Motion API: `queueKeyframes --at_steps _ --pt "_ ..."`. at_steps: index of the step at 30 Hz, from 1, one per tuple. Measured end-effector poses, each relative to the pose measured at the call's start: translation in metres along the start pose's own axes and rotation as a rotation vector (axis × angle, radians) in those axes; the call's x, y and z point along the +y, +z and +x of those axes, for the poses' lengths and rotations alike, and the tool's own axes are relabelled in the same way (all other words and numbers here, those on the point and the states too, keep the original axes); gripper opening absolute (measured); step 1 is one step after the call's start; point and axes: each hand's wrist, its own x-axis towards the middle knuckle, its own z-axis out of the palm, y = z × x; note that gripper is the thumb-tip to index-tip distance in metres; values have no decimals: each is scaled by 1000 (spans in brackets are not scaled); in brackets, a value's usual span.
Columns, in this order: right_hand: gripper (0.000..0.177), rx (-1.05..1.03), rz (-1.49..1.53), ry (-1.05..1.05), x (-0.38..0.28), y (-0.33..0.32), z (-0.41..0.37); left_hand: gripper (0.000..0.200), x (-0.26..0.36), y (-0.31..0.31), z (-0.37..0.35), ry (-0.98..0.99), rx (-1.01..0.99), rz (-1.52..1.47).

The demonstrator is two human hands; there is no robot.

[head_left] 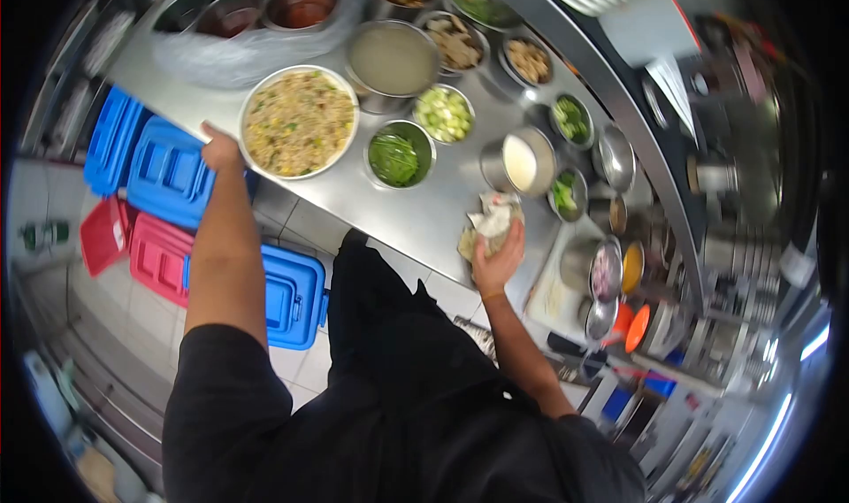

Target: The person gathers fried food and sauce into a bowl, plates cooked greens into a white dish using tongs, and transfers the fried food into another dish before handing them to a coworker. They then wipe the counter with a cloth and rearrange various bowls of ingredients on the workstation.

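A large round pan of fried rice (299, 122) with green and yellow bits sits near the steel counter's front edge. Right beside its rim, at that edge, is my left hand (221, 149), one finger stretched out and the others partly hidden. My right hand (501, 260) is closed on a crumpled, stained cloth (493, 220), pressed to the counter near its front right. Just behind the cloth stands a steel pot of white liquid (520, 161). Between the two hands is a steel bowl of cut green leaves (395, 154).
Behind are a pot of cloudy liquid (393, 56), a bowl of chopped pale-green vegetable (444, 114) and several ingredient bowls. Clear plastic (212, 59) lies by red sauce pots (302, 6). Blue lidded bins (168, 171) stand below left. A cutting board (562, 282) lies right.
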Motion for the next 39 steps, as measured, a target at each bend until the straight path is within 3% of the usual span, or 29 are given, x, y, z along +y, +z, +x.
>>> queueKeyframes --at_steps 3,5,9,14,18,21,22,25,28,33,34,37,39 --pt "77 -86 -62 -6 3 -7 7 98 20 -27 -37 -4 -53 -90" --pt "77 -146 -71 -41 18 -10 10 97 12 -18 -20 -1 -60 -82" --pt "73 -138 -234 -64 45 -27 8 97 21 -28 -40 -61 -106 -178" --pt "71 -75 -446 119 81 -38 13 96 23 -28 -35 -46 -48 -82" --pt "65 -85 -570 168 69 -49 28 97 25 -33 -47 -32 -110 -124" --pt "63 -18 -386 197 37 -60 43 96 20 -27 -38 -21 -50 -164" --pt "53 34 -357 116 37 -58 49 97 17 -25 -31 -22 -62 -136" --pt "46 -284 546 805 24 -48 84 98 17 -30 -37 -48 -132 -192" --pt "31 -243 936 1137 -7 -39 128 97 21 -33 -42 -20 -130 -177" --pt "29 -184 955 1097 5 5 156 91 0 -25 -18 17 -262 -285" --pt "29 -186 943 1080 4 9 162 85 -4 -29 -19 -29 -406 -454" --pt "20 -258 990 1047 -3 20 191 78 -10 -57 -58 -134 -551 -718" --pt "23 -279 1006 1038 -5 35 214 74 -36 -69 -75 -224 -483 -708"
